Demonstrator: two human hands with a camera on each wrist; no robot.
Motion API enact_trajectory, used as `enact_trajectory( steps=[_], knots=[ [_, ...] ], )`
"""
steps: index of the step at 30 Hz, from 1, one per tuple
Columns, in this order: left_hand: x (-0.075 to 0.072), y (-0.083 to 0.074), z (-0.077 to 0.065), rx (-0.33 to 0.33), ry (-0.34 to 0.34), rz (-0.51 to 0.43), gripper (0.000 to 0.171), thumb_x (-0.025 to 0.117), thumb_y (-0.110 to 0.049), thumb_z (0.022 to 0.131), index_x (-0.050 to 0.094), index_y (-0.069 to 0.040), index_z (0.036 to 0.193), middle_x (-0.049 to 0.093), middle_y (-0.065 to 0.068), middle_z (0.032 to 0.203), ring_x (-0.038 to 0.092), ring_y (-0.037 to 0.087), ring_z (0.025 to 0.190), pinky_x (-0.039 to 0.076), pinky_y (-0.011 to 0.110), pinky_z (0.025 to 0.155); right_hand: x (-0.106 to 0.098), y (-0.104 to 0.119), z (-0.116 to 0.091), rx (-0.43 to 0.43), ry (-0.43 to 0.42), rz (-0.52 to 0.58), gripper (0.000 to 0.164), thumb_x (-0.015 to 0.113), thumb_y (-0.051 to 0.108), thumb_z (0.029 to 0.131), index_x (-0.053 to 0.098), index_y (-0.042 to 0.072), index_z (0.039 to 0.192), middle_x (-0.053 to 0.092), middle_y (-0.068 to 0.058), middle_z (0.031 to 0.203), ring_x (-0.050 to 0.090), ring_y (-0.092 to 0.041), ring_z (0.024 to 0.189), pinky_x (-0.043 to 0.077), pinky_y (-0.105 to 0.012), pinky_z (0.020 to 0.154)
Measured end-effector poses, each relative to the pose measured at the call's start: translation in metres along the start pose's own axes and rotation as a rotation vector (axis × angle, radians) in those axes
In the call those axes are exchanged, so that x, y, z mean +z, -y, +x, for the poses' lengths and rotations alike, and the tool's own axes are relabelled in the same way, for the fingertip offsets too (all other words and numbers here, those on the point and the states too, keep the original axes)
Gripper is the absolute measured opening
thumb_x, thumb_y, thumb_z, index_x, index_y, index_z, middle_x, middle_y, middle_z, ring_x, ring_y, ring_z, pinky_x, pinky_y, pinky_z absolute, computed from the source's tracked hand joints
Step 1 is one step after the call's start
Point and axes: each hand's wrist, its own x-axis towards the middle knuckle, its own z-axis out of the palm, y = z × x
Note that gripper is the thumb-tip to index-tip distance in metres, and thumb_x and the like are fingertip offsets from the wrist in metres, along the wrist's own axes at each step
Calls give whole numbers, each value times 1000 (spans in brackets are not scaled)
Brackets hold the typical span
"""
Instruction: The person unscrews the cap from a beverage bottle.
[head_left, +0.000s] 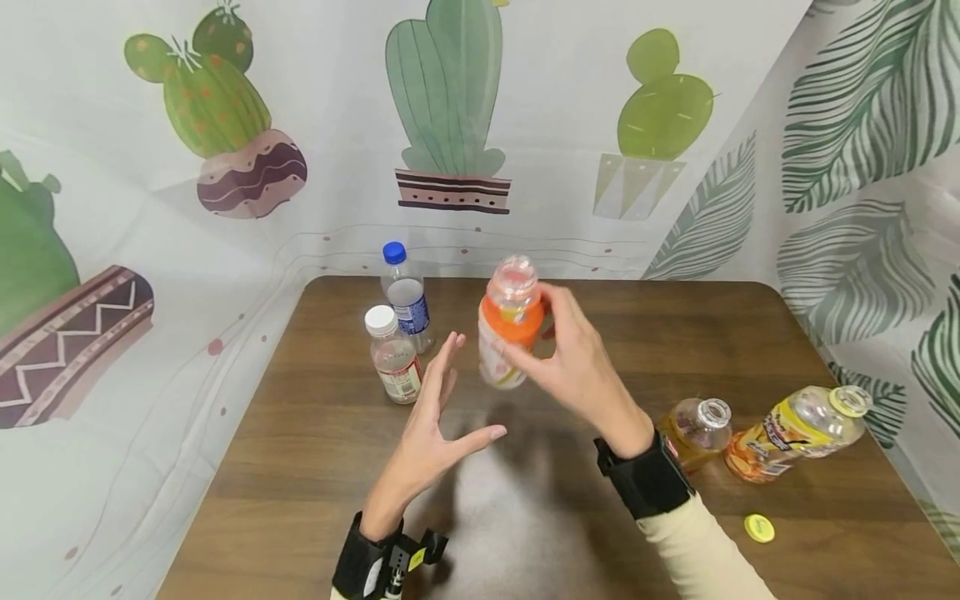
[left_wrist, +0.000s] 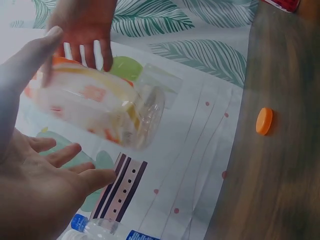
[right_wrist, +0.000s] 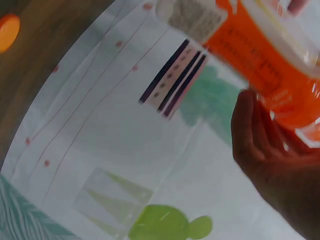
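My right hand (head_left: 588, 371) grips a clear plastic bottle (head_left: 513, 321) with an orange and white label around its side, near the middle of the table. The bottle's mouth is uncapped, and its shadow falls on the wood below. In the right wrist view the fingers curl around the orange part of the label. My left hand (head_left: 427, 437) is to the left of the bottle, fingers extended and thumb spread wide, apart from it and holding nothing. An orange cap (left_wrist: 264, 121) lies on the table in the left wrist view; the bottle and right hand hide it in the head view.
A blue-capped bottle (head_left: 407, 296) and a white-capped bottle (head_left: 395, 357) stand together at the left. On the right are two uncapped bottles with amber bases, one upright (head_left: 693, 433), one yellow-labelled (head_left: 795, 433). A yellow cap (head_left: 759, 527) lies before them. Printed cloth (head_left: 555, 108) hangs behind.
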Motion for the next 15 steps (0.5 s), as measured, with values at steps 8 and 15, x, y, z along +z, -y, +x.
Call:
enact_trajectory(
  steps=[8,15],
  knots=[
    [-3,6,-4,21,7,21,100,82,-8,81,20,-28,157,28,-3,160,26,19,149,30,43,119,12,-48,29,240,-177,-42,72,76,35,87,40,1,139,50,-18,127,52,-31,113,48,-46,94],
    [-2,7,-7,-21,49,-3,91,80,-9,83,26,-25,155,38,2,155,36,23,145,36,44,116,32,-97,37,375,-206,-65,74,75,34,88,36,1,141,45,-21,132,49,-35,121,44,-51,103]
  ],
)
